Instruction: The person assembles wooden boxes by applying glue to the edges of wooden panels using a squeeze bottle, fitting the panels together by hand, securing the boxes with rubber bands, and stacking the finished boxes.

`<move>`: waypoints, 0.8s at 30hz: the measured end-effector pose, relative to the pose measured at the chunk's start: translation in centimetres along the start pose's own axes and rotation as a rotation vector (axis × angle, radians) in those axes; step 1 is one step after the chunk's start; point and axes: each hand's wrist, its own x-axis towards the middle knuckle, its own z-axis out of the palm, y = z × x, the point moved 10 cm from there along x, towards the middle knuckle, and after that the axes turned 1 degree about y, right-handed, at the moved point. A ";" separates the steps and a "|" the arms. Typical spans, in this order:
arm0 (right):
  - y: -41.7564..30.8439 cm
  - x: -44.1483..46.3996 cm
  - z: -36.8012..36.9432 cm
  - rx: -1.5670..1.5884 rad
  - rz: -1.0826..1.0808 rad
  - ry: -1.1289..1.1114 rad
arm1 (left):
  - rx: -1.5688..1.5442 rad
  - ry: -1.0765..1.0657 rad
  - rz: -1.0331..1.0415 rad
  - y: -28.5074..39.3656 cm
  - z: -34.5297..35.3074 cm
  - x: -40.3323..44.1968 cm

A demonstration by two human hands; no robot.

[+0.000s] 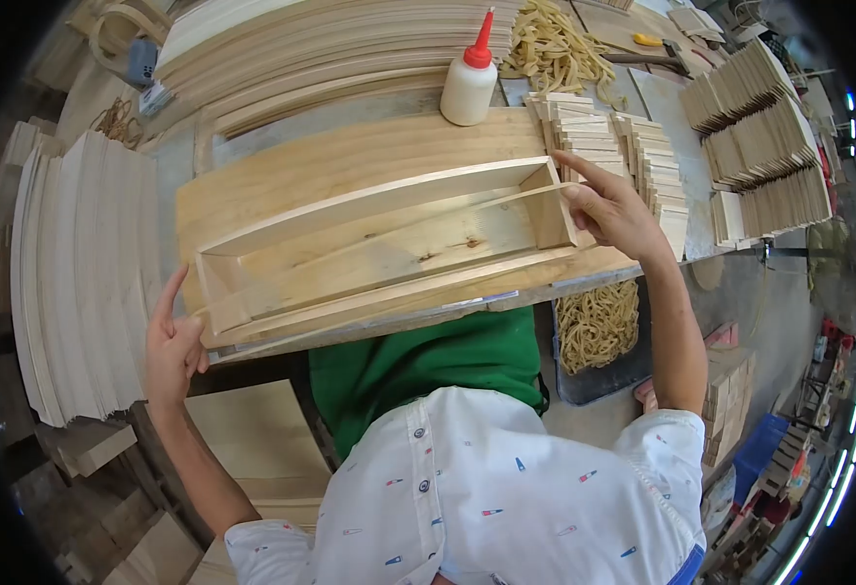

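A long, shallow wooden box frame [379, 200] lies on the bench in front of me, with end pieces at left and right. A tan rubber band [521, 197] runs from my right hand [611, 207] across the frame towards the left end, blurred along its middle. My right hand pinches the band at the frame's right end, index finger stretched along the corner. At the left end, my left hand [175, 341] has its index finger pointing up, with thumb and other fingers curled in around the band's other end, which is hard to make out.
A white glue bottle [469, 90] with a red nozzle stands behind the frame. Rubber bands [557, 49] lie heaped at the back, and more fill a dark tray [599, 327] below the bench. Stacked boards [87, 273] stand left; small wooden slats [652, 166] sit right.
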 end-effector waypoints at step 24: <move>3.0 4.7 1.2 0.517 0.065 -0.058 | -0.300 0.035 -0.097 -2.3 -0.7 6.3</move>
